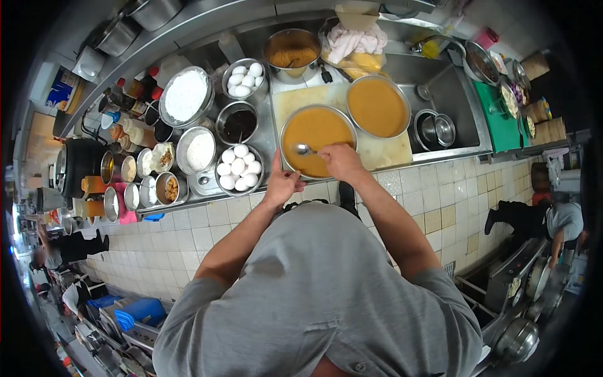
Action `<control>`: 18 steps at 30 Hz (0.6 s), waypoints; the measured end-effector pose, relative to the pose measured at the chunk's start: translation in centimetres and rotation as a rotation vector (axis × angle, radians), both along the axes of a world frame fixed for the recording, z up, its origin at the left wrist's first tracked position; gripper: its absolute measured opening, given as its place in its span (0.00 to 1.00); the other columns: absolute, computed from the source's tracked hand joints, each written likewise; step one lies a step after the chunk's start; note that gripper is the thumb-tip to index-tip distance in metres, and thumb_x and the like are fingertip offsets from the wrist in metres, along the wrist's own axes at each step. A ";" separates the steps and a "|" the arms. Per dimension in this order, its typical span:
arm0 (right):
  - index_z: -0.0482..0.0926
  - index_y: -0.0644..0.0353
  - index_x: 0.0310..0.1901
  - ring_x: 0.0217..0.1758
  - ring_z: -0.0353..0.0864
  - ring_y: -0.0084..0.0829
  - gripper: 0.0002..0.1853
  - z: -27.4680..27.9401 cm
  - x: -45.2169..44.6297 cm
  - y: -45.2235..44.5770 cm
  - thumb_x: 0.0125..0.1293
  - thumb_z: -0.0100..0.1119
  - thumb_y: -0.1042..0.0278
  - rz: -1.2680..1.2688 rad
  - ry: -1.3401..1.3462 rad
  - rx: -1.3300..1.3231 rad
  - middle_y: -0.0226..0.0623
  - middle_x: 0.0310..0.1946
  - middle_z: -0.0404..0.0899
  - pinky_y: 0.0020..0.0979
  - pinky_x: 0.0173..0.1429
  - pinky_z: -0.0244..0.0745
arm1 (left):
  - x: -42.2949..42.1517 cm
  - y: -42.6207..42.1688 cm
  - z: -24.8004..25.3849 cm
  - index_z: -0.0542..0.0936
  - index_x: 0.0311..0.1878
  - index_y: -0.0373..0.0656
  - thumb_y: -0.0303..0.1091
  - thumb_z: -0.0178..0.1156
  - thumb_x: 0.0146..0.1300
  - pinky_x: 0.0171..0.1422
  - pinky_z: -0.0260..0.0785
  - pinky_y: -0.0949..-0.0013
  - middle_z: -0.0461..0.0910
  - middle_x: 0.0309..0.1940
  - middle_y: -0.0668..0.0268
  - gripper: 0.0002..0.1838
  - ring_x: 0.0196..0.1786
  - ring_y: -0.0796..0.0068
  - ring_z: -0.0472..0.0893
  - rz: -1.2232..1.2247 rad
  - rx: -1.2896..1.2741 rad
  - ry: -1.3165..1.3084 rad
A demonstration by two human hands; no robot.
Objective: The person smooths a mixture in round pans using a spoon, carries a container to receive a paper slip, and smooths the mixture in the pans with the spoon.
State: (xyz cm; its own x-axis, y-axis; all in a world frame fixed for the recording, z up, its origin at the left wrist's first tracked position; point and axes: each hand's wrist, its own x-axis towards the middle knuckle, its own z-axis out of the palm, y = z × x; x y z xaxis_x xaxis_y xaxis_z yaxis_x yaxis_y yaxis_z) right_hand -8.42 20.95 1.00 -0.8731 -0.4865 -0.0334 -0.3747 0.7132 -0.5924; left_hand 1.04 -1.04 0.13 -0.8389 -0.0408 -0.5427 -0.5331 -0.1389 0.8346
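My right hand [342,162] is closed around a metal spoon [303,149], its bowl resting at the surface of an orange-brown batter-like mixture. That mixture fills a round metal pan [290,120] in front of me. At the pan's near left rim, my left hand [282,185] holds the edge, index finger stretched along the outside and the other fingers bent at the near side. A second round pan [410,119] of the same mixture stands to the right. Both pans rest on a pale cutting board [394,151].
Left are bowls of white eggs [239,168], white powder [200,149] and dark liquid [237,125]. A deep pot [292,50] stands behind the pans. Right is a sink [461,94] with metal bowls, then a green board [490,116]. Other people [562,220] are behind me.
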 end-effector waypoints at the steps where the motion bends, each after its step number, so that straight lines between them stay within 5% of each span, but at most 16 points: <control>1: 0.91 0.51 0.51 0.52 0.90 0.54 0.11 0.0 -0.9 -0.9 0.75 0.60 0.67 -0.114 0.013 0.053 0.47 0.47 0.91 0.55 0.55 0.85 | -0.1 0.0 0.0 0.32 0.93 0.61 0.23 0.60 0.80 0.42 0.89 0.61 0.85 0.45 0.52 0.55 0.40 0.62 0.92 0.003 -0.002 0.007; 9: 0.89 0.51 0.47 0.54 0.90 0.56 0.10 1.6 -3.7 0.4 0.72 0.59 0.64 -0.077 -0.010 0.165 0.52 0.48 0.89 0.58 0.59 0.85 | 0.1 1.2 0.2 0.29 0.93 0.64 0.24 0.60 0.81 0.49 0.90 0.58 0.84 0.50 0.45 0.56 0.44 0.59 0.92 0.059 -0.067 -0.028; 11: 0.90 0.50 0.48 0.53 0.89 0.53 0.10 0.5 -4.1 1.9 0.74 0.59 0.64 0.164 -0.026 0.120 0.45 0.48 0.90 0.56 0.56 0.84 | 0.5 1.5 -0.3 0.30 0.93 0.62 0.24 0.60 0.81 0.49 0.90 0.58 0.84 0.51 0.45 0.55 0.44 0.60 0.92 0.105 -0.056 0.021; 18: 0.90 0.49 0.51 0.54 0.90 0.53 0.12 1.2 -8.1 5.4 0.75 0.58 0.63 0.201 0.014 0.188 0.45 0.50 0.89 0.56 0.57 0.84 | 1.5 4.9 -0.7 0.48 0.94 0.57 0.27 0.59 0.84 0.45 0.88 0.63 0.88 0.47 0.54 0.44 0.42 0.66 0.92 0.373 -0.088 0.016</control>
